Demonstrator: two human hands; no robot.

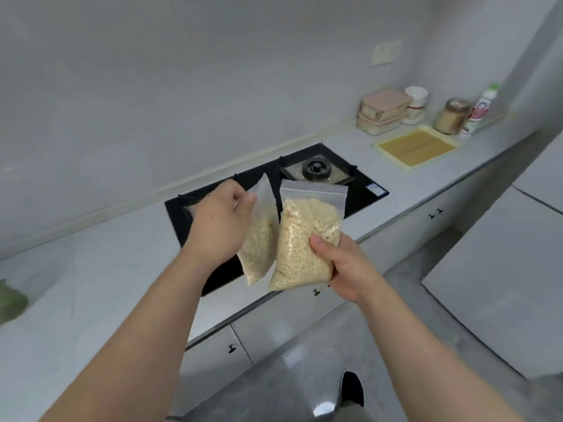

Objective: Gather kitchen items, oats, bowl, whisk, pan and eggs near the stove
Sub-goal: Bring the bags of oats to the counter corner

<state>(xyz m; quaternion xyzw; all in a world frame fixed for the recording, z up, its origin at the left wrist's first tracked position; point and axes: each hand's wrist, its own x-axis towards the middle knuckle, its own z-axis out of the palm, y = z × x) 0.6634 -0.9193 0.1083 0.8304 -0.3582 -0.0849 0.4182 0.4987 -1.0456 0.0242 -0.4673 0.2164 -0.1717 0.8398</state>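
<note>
Both hands were up over the front of the black stove [362, 193], each with a clear zip bag of oats. Left hand [222, 220] pinched the left bag of oats [260, 239] by its top, fingers curled, the bag hanging down below it. Right hand [341, 266] gripped the right bag of oats [304, 239] from its lower right side, thumb on the front, bag upright with the zip on top. The bags were side by side, the right one overlapping the left one's edge. Neither was on the bench [91, 269]. The burner [316, 169] sat behind the bags. Further right on the bench were a yellow tray [417, 147], stacked lidded boxes [384, 111], a white cup [416, 103], a jar [454, 115] and a bottle [481, 108]. A blurred green thing [10, 300] was at the left edge.
</note>
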